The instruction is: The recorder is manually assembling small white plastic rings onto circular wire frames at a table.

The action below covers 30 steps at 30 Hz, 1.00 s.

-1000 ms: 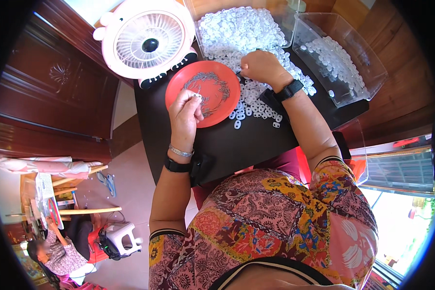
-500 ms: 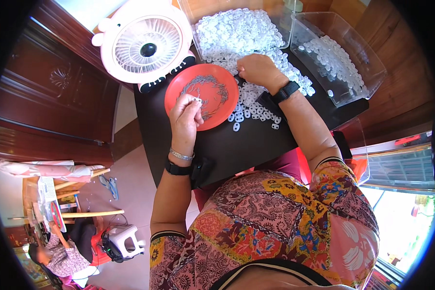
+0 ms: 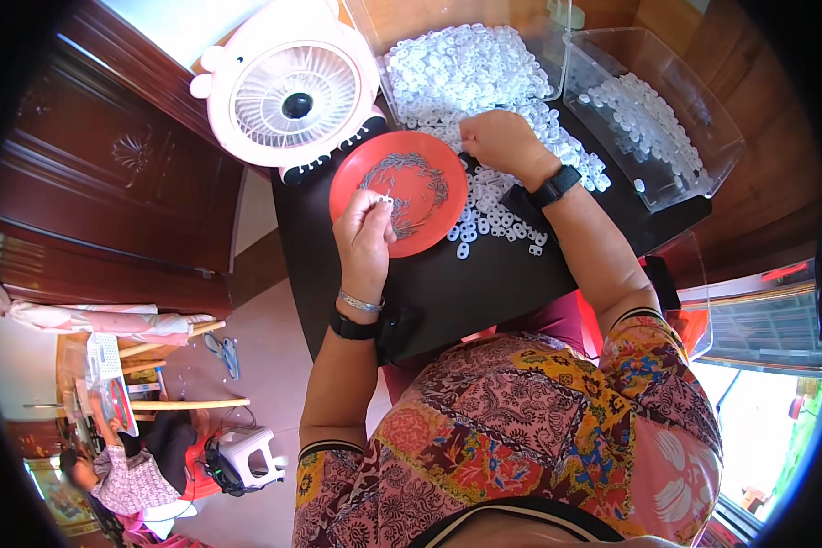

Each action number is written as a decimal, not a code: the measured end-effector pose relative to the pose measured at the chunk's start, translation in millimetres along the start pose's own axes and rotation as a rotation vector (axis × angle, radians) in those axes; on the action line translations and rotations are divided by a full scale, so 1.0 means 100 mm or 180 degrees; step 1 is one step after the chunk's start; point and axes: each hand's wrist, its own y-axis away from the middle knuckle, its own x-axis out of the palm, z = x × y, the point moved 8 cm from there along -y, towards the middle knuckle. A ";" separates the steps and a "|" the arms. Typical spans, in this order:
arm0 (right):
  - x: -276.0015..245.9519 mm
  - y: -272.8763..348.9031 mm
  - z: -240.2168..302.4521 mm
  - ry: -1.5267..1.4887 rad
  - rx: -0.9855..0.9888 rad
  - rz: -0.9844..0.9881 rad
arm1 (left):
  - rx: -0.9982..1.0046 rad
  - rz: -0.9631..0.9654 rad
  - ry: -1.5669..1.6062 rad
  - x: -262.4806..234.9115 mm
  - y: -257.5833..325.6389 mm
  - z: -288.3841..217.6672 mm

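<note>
My left hand [image 3: 365, 239] pinches a small white plastic clip [image 3: 387, 200] over the red plate [image 3: 454, 212]. A thin pin seems to stick up from the clip. Many short grey nails [image 3: 402, 162] lie in a loose ring on the plate. Just right of the plate, my right hand [image 3: 507, 142] is closed above a heap of white two-holed clips [image 3: 562, 137]. Its fingertips point down and left, and what they hold, if anything, is hidden. Both wrists carry black bands.
A clear bin [image 3: 562, 78] full of white clips stands at the back, and another clear bin [image 3: 717, 169] at the right. A pink fan [image 3: 247, 137] stands left of the plate on the black table [image 3: 466, 292]. Another person [image 3: 142, 479] sits at lower left.
The whole view has shifted slightly, so everything sits a little further right and lower. Both hands keep nearly the same places relative to the plate and the heap.
</note>
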 end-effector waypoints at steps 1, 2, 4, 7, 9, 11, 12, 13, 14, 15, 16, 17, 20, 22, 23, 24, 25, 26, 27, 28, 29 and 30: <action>-0.03 -0.01 0.00 -0.0199 0.0051 -0.0121 | -0.0008 0.0007 0.0000 -0.01 0.00 0.00; -0.02 -0.01 -0.01 -0.0193 0.0073 -0.0120 | -0.0041 0.0028 0.0052 0.00 0.00 0.01; -0.08 -0.01 0.05 -0.0632 -0.0245 -0.0462 | -0.0080 0.0070 0.0112 0.02 -0.03 0.03; -0.02 0.03 0.14 -0.0508 -0.0522 -0.0509 | -0.0127 0.0135 0.0175 0.04 -0.03 0.05; -0.02 0.04 0.17 -0.0337 -0.0645 -0.0483 | -0.0341 0.0175 0.0059 0.04 -0.01 0.11; 0.10 -0.02 0.07 -0.0369 -0.0360 -0.0002 | -0.0422 0.0174 0.0049 0.05 -0.02 0.15; 0.10 -0.02 0.06 -0.0370 -0.0356 -0.0007 | -0.0500 0.0171 0.0042 0.05 -0.02 0.18; 0.11 -0.03 0.04 -0.0296 -0.0336 0.0040 | -0.0497 0.0176 0.0039 0.05 -0.02 0.18; 0.12 -0.02 0.02 -0.0221 -0.0314 0.0086 | -0.0564 0.0160 0.0040 0.05 -0.02 0.19; 0.12 -0.02 0.02 -0.0220 -0.0309 0.0081 | -0.0631 0.0143 0.0042 0.05 -0.02 0.21; 0.12 -0.01 0.01 -0.0189 -0.0291 0.0100 | -0.0628 0.0149 0.0040 0.06 -0.02 0.21; 0.12 -0.01 0.00 -0.0157 -0.0271 0.0117 | -0.0686 0.0167 0.0021 0.06 -0.01 0.23; 0.10 0.00 -0.05 -0.0117 -0.0206 0.0046 | -0.0768 0.0262 0.0007 0.08 0.00 0.24; 0.06 0.00 -0.03 -0.0055 -0.0188 0.0016 | -0.0793 0.0332 0.0014 0.09 0.01 0.22; 0.04 0.01 -0.01 0.0002 -0.0170 -0.0008 | -0.0854 0.0355 0.0037 0.10 0.03 0.22; 0.02 0.02 0.02 0.0000 -0.0172 -0.0003 | -0.0917 0.0377 0.0060 0.11 0.04 0.23; -0.02 0.02 0.07 -0.0015 -0.0196 -0.0077 | -0.0922 0.0373 0.0061 0.11 0.05 0.22; -0.06 0.02 0.10 -0.0029 -0.0221 -0.0155 | -0.0902 0.0390 0.0099 0.12 0.05 0.20; -0.06 0.02 0.10 -0.0030 -0.0226 -0.0151 | -0.0883 0.0405 0.0137 0.13 0.05 0.19; -0.06 0.03 0.13 -0.0119 -0.0325 -0.0125 | -0.0886 0.0398 0.0138 0.14 0.04 0.19; -0.05 0.04 0.15 -0.0206 -0.0417 -0.0095 | -0.0725 0.0384 0.0127 0.15 0.03 0.16; -0.03 0.04 0.15 -0.0207 -0.0416 -0.0088 | -0.0564 0.0370 0.0116 0.15 0.02 0.12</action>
